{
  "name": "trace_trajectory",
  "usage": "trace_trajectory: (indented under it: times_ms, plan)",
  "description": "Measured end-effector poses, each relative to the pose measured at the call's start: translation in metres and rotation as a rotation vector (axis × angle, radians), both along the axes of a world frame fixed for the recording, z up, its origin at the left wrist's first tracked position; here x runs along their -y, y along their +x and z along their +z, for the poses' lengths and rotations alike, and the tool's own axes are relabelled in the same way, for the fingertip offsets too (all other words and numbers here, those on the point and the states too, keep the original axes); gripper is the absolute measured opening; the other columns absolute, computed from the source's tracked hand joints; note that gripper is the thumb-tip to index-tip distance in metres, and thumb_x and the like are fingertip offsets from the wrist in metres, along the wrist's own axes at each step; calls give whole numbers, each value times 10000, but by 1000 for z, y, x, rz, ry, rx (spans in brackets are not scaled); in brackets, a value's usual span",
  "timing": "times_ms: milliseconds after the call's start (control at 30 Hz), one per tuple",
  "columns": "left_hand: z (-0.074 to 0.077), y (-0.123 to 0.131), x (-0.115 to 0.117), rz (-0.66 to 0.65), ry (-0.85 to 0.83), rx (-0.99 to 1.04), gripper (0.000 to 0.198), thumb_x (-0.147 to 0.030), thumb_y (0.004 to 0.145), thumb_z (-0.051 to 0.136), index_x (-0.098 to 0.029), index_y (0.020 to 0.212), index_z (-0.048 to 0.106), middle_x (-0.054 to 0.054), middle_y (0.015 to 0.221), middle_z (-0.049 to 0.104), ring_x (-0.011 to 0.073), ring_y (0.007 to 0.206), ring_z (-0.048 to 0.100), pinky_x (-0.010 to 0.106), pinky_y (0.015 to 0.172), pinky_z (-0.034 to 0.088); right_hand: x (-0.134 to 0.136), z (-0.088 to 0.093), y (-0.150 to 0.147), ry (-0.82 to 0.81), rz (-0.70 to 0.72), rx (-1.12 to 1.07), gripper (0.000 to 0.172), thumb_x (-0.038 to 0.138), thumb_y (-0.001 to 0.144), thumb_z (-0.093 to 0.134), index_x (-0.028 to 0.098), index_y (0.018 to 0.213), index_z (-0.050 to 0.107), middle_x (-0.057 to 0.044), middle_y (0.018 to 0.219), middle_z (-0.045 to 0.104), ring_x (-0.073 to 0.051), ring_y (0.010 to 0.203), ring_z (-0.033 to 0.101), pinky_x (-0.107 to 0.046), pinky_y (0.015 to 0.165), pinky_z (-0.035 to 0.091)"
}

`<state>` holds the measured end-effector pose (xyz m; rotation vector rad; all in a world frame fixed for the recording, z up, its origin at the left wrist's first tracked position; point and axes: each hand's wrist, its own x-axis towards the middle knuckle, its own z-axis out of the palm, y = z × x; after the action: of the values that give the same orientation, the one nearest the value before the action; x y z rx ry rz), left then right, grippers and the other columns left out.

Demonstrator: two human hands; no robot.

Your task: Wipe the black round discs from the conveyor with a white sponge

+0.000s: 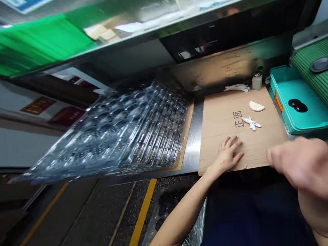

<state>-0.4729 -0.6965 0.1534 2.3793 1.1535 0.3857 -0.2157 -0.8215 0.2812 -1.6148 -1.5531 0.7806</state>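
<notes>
My left hand [230, 153] rests with fingers spread on a cardboard sheet [217, 119] printed with black characters. Just beyond its fingertips lies a small crumpled white glove-like piece [251, 123]. Farther back on the sheet sits a pale half-round pad [256, 106]. My right hand [299, 160] is off the sheet's near right corner, in front of a teal bin [307, 102]. Motion smears its fingers, which look curled; whether they hold anything cannot be made out. Two black rounded parts [297, 105] lie in the bin.
Stacked clear plastic trays [123, 133] stand left of the cardboard on the metal bench [194, 136]. At the back are a white glove [237, 87] and a small bottle [257, 81]. A green ribbed surface [314, 65] carries a dark oval part [319, 64] at right.
</notes>
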Motion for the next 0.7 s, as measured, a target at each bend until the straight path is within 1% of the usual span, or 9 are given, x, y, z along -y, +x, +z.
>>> trace_trajectory:
  times_ms: [100, 200, 267, 367, 467, 533, 600, 667, 700]
  plan:
    - [-7, -1, -1, 29, -28, -118, 574, -509, 973, 610, -278, 1497, 563, 92, 1700, 360, 399, 1586, 252, 651, 1270, 234, -97, -38, -7, 163, -46, 82, 461, 596, 979, 521, 245, 1179, 743, -116, 1070, 739, -263, 988, 686, -447, 870, 552]
    - [-7, -2, 0, 26, -11, -131, 558, -511, 992, 571, -289, 1504, 559, 73, 1701, 363, 384, 1584, 270, 632, 1278, 243, -160, -77, -12, 13, -27, 552, 458, 439, 956, 604, 190, 1333, 679, -178, 1316, 654, -344, 1200, 584, -500, 1024, 469]
    - [-3, -6, -1, 16, 6, -132, 549, -502, 981, 585, -291, 1488, 580, 77, 1679, 403, 377, 1564, 321, 614, 1268, 289, -182, -94, -15, -69, 81, 716, 392, 350, 990, 553, 195, 1330, 673, -182, 1308, 652, -347, 1205, 570, -487, 1014, 457]
    - [9, -11, -15, -31, 1, -144, 483, -487, 933, 646, -303, 1379, 672, 93, 1583, 536, 375, 1468, 475, 584, 1204, 414, -207, -104, -24, -36, 206, 732, 334, 208, 993, 471, 166, 1245, 686, -160, 1209, 692, -295, 1125, 610, -416, 985, 464]
    - [36, 2, -47, -79, -51, -94, 325, -463, 960, 599, -319, 1216, 738, 85, 1294, 746, 313, 1160, 719, 482, 1010, 580, -228, -108, -31, 39, 213, 734, 318, 245, 956, 553, 166, 1243, 665, -134, 1258, 674, -286, 1196, 575, -389, 1033, 439]
    - [63, 34, -72, -112, -13, -1, 284, -437, 1003, 529, -332, 1164, 737, 52, 1099, 800, 261, 967, 767, 410, 877, 611, -237, -116, -33, 82, 238, 705, 354, 313, 946, 588, 135, 1246, 651, -150, 1251, 673, -304, 1190, 571, -417, 1044, 441]
    - [92, 87, -96, -168, 106, 132, 277, -403, 1020, 500, -329, 1159, 728, 40, 1025, 792, 237, 931, 755, 371, 841, 599, -241, -126, -32, 131, 262, 629, 384, 359, 949, 593, 152, 1267, 650, -148, 1265, 677, -312, 1194, 573, -438, 1063, 442]
    - [118, 157, -119, -214, 210, 291, 302, -381, 1025, 492, -290, 1214, 709, 69, 1088, 762, 224, 981, 729, 356, 893, 584, -241, -136, -30, 184, 262, 549, 389, 354, 949, 585, 192, 1295, 660, -130, 1301, 683, -320, 1242, 565, -451, 1100, 433]
    - [130, 193, -130, -218, 234, 356, 347, -370, 1031, 477, -259, 1295, 673, 101, 1221, 719, 224, 1060, 711, 361, 957, 568, -241, -139, -29, 208, 255, 517, 394, 337, 943, 582, 202, 1303, 668, -124, 1312, 688, -327, 1269, 559, -458, 1118, 427]
